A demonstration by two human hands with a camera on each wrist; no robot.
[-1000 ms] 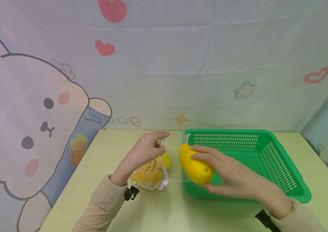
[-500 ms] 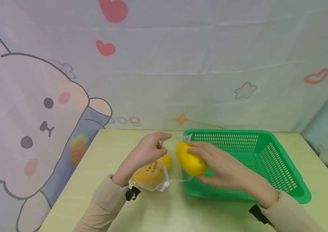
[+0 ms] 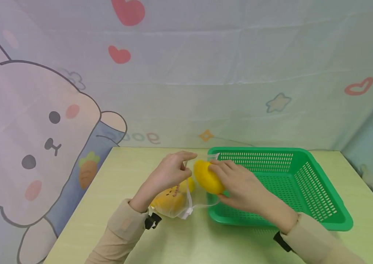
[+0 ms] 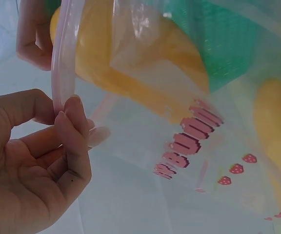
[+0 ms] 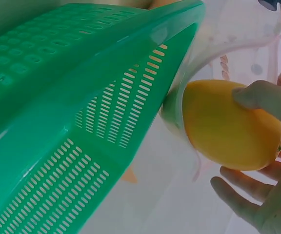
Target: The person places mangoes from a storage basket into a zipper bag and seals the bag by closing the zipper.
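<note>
My left hand (image 3: 169, 171) pinches the edge of a clear zip bag (image 4: 145, 151) between thumb and fingers, and the bag's mouth gapes to the right. Printed letters and small strawberries mark its side. Yellow fruit (image 3: 168, 202) lies inside the bag, partly covered by my left hand and wrist in the head view. My right hand (image 3: 244, 187) grips a yellow mango (image 3: 208, 177), fingers over the top and thumb below. That mango is at the mouth of the bag, its front end inside the rim in the right wrist view (image 5: 233, 126).
A green plastic basket (image 3: 325, 179) with slotted walls stands at the right of the pale table (image 3: 180, 242), its left rim right by the bag's mouth. Behind the table hangs a printed cloth (image 3: 186, 91) with a cartoon rabbit.
My right hand has carried the mango left, from over the basket's left rim to the bag's mouth. The left hand has shifted slightly right, keeping its pinch on the bag.
</note>
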